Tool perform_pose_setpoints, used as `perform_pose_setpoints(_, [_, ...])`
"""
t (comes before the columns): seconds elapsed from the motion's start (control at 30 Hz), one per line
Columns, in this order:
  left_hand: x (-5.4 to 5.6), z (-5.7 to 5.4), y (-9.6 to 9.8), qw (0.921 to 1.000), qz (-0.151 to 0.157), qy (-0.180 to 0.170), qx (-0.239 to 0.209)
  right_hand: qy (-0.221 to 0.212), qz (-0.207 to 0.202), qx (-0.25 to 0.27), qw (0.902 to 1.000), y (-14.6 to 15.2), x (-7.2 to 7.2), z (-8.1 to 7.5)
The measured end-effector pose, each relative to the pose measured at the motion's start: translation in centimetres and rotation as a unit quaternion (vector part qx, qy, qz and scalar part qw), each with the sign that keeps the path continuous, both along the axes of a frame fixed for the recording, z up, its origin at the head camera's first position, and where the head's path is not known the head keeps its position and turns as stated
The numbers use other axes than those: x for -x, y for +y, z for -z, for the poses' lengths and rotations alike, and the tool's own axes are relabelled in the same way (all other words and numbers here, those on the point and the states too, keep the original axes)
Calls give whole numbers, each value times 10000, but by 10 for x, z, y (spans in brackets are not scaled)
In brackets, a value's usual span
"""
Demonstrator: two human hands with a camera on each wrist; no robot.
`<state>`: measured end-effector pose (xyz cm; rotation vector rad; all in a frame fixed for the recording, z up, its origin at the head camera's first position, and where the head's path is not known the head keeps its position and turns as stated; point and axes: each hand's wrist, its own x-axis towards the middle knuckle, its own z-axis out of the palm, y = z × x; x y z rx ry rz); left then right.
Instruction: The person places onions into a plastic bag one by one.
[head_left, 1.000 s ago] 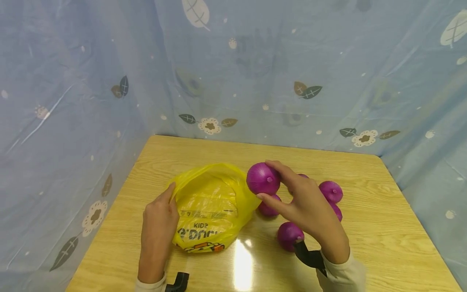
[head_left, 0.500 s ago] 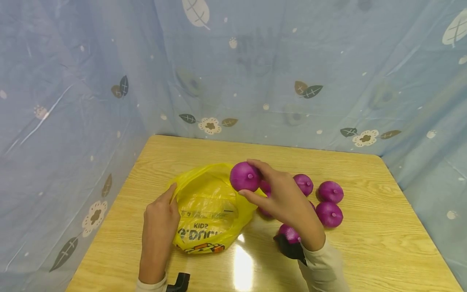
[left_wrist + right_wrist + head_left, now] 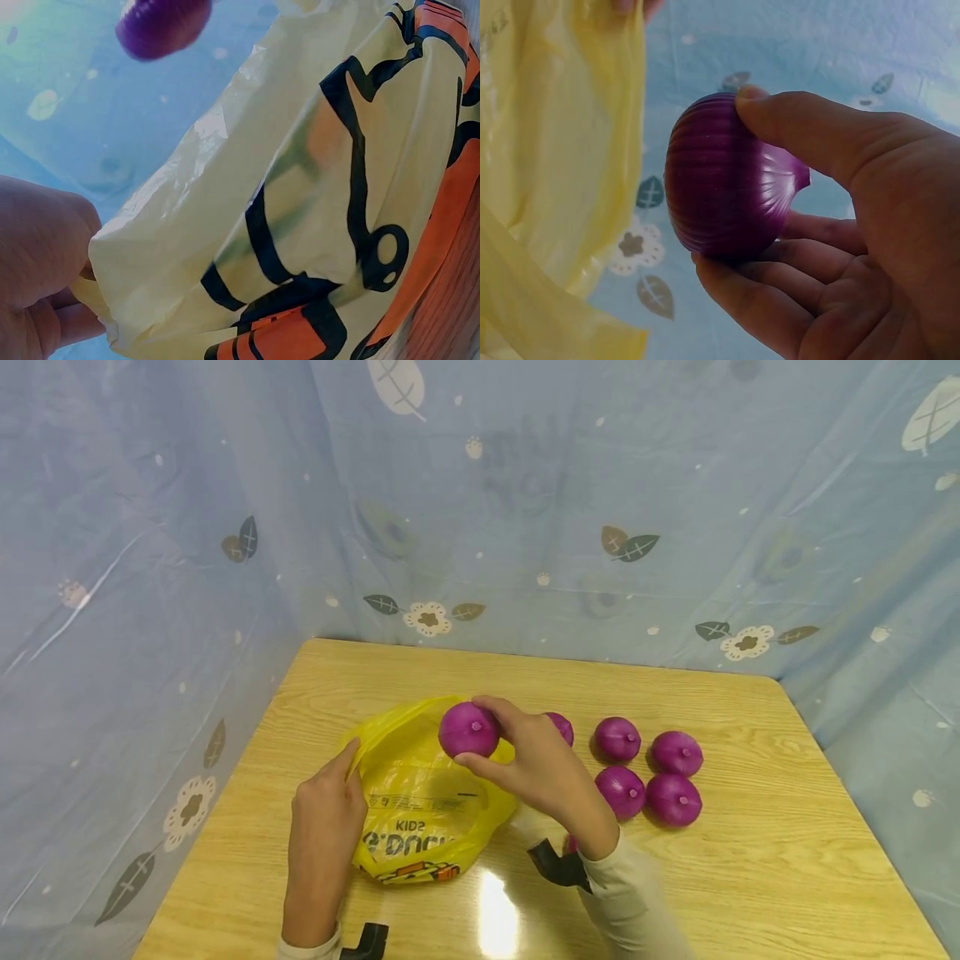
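Observation:
In the head view my right hand (image 3: 536, 764) holds a purple onion (image 3: 468, 730) over the mouth of a yellow plastic bag (image 3: 420, 777). The right wrist view shows the ribbed onion (image 3: 727, 180) between the thumb on one side and the fingers on the other, its stub pointing toward the palm. At the bag's left rim, my left hand (image 3: 326, 827) pinches the plastic and keeps the mouth spread. Dark lettering and an orange print show on the bag. In the left wrist view the bag (image 3: 225, 247) covers part of the left fingers, and the onion (image 3: 161, 26) appears above.
Several more purple onions (image 3: 620, 792) stand on the wooden table (image 3: 772, 860) to the right of the bag. One is mostly covered by the right wrist. Blue patterned curtains (image 3: 525, 510) border the table's back and sides.
My right hand has carried the onion leftward, from beside the bag's right rim to over its mouth. More of the onions on the table now show. The left hand has stayed at the rim.

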<state>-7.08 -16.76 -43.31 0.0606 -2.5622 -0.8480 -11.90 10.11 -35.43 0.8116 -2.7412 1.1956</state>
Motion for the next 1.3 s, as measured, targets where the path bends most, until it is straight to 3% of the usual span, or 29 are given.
perform_pose_setpoints(0.57, [2, 1, -1, 9998, 55, 186, 30, -409, 18, -410, 9983, -37, 10, 21])
perform_pose_setpoints(1.3, [2, 0, 3, 9999, 104, 97, 43, -806, 164, -801, 9934, -70, 26, 45])
